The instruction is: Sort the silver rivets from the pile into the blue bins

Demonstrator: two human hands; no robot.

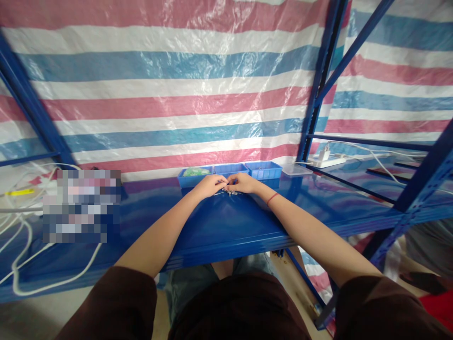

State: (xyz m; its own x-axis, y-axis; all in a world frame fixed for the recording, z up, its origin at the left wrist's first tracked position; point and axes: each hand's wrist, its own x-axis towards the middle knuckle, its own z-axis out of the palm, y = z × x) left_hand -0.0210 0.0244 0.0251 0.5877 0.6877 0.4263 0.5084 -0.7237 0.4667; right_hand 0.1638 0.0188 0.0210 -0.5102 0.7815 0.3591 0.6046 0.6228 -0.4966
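Head view, place of work: a blue shelf point(219, 226), with a striped sheet point(177, 66) behind it.
Metal pieces: a small loose heap of metal pieces point(232, 192) lies on the shelf, directly below the fingertips of both hands and a little more under the right one.
Left hand point(211, 185): fingers are bent and close together, the tips meeting the other hand; if they grip a piece, I cannot tell.
Right hand point(244, 183): thumb and fingers are narrow, like a pinch; what is between them is too small to tell. A red string point(272, 199) goes around this wrist.
Bins: three blue bins point(264, 174) stand in a row just behind the hands; the left one contains a green bundle point(196, 172).
Right of bins: a clear plastic tray point(297, 170).
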